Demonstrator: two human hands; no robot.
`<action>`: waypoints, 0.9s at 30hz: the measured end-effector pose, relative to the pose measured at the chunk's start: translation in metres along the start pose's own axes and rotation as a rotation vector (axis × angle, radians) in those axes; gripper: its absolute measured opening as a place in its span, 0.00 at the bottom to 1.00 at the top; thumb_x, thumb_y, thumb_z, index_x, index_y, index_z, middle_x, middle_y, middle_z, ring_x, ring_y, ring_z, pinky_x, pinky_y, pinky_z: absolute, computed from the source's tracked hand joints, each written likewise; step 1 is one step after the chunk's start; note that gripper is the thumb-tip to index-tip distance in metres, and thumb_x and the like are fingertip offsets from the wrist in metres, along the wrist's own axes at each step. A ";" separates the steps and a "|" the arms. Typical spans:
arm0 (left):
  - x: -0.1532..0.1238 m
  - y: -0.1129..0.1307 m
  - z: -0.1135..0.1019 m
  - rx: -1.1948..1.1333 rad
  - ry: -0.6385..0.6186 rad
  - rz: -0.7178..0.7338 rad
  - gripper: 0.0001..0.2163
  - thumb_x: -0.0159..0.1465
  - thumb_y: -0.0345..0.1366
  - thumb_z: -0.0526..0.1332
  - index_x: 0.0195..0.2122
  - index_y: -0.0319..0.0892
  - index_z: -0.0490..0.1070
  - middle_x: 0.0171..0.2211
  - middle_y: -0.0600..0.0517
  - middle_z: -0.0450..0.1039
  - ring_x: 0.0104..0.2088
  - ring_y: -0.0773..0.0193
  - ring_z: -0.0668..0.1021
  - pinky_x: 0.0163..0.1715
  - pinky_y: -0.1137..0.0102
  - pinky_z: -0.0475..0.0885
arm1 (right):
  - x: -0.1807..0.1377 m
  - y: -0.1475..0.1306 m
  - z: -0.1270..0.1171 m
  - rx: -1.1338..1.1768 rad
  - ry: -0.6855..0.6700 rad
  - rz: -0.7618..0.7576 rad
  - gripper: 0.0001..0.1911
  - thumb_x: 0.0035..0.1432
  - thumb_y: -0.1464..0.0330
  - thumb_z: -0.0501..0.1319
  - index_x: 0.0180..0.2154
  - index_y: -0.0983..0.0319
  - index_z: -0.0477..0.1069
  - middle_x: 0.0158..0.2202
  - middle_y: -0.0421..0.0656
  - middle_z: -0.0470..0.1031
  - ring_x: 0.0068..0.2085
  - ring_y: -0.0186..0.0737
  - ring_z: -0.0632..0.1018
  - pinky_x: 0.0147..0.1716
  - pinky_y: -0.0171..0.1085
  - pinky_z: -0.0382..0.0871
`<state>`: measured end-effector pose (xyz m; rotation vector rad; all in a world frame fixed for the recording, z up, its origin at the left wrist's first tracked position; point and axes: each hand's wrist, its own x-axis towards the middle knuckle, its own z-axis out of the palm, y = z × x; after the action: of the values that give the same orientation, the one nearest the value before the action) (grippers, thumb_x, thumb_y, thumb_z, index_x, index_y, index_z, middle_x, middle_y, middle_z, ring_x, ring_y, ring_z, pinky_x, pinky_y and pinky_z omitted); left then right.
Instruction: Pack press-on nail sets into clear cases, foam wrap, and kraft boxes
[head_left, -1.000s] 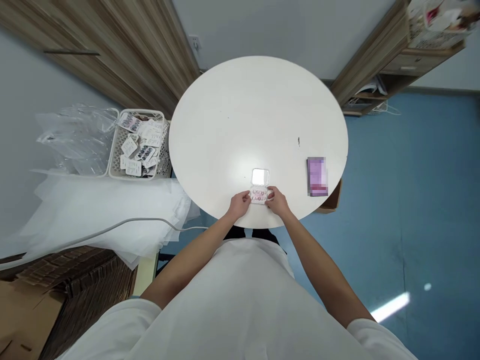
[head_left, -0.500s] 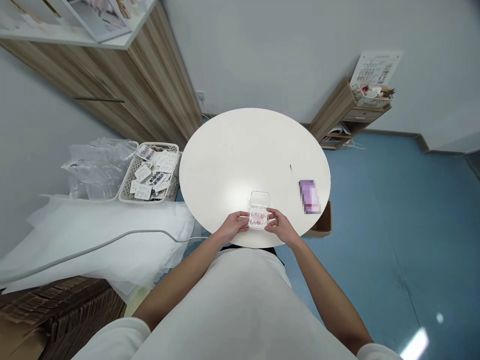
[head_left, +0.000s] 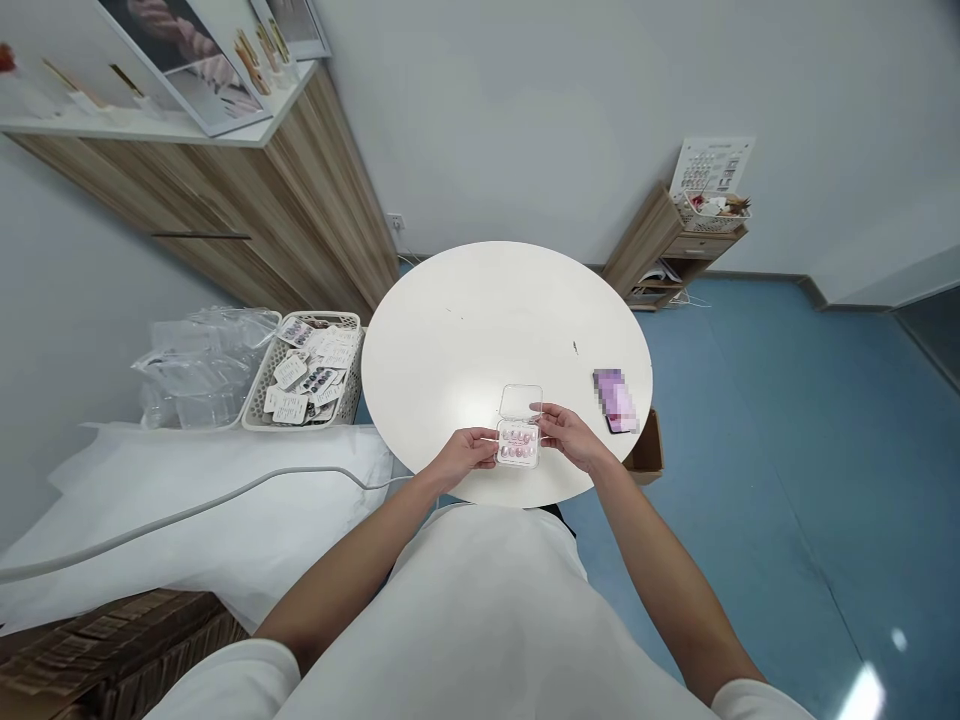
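Observation:
A small clear plastic case (head_left: pixel 518 444) with its lid raised is near the front edge of the white round table. Inside it lie two rows of pinkish pieces that look like press-on nails. My left hand (head_left: pixel 466 455) pinches the case by its left side. At the right side, my right hand (head_left: pixel 568 436) grips the case near the hinge, one fingertip touching the transparent lid (head_left: pixel 520 401). The lid leans away from me.
On the table (head_left: pixel 435 340), a pixelated purple item (head_left: pixel 615 400) lies to the right. Left of the table are a basket of carded nail sets (head_left: pixel 307 375), clear plastic containers (head_left: pixel 199 370) and white sheeting (head_left: pixel 225 500) with a grey hose across it. A cardboard box (head_left: pixel 646 450) stands below right.
My right hand has shifted up along the case's right side, its fingertip now at the lid. The left hand keeps its hold. My view has tilted slightly upward.

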<state>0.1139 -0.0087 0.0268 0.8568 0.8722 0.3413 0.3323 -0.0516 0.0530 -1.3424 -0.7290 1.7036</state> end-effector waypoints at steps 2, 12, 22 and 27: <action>0.002 0.002 0.002 0.002 -0.003 0.004 0.19 0.48 0.41 0.66 0.39 0.38 0.69 0.32 0.48 0.75 0.29 0.69 0.75 0.35 0.68 0.70 | -0.002 -0.004 0.002 0.014 -0.003 -0.004 0.19 0.50 0.60 0.59 0.44 0.56 0.66 0.42 0.44 0.71 0.37 0.34 0.73 0.36 0.37 0.68; 0.005 0.010 0.008 -0.043 -0.020 -0.020 0.20 0.47 0.42 0.66 0.39 0.38 0.70 0.35 0.45 0.74 0.30 0.67 0.75 0.34 0.68 0.69 | -0.003 -0.009 0.006 -0.107 0.089 -0.070 0.16 0.52 0.59 0.56 0.43 0.56 0.63 0.44 0.44 0.71 0.39 0.36 0.73 0.36 0.38 0.70; 0.001 0.008 0.007 -0.187 -0.063 -0.042 0.15 0.51 0.37 0.65 0.40 0.39 0.69 0.34 0.47 0.73 0.30 0.71 0.74 0.36 0.70 0.69 | -0.010 0.002 0.019 0.059 0.069 -0.120 0.11 0.48 0.64 0.58 0.36 0.58 0.69 0.43 0.42 0.70 0.41 0.37 0.72 0.37 0.38 0.69; -0.010 0.014 0.012 -0.184 -0.089 -0.065 0.16 0.54 0.37 0.62 0.43 0.41 0.67 0.40 0.45 0.71 0.35 0.66 0.75 0.38 0.69 0.69 | -0.019 0.008 0.021 0.102 0.117 -0.110 0.15 0.46 0.68 0.56 0.39 0.60 0.70 0.44 0.45 0.70 0.43 0.40 0.72 0.41 0.40 0.68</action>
<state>0.1179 -0.0114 0.0470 0.6674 0.7711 0.3192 0.3112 -0.0710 0.0606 -1.2957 -0.6294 1.5411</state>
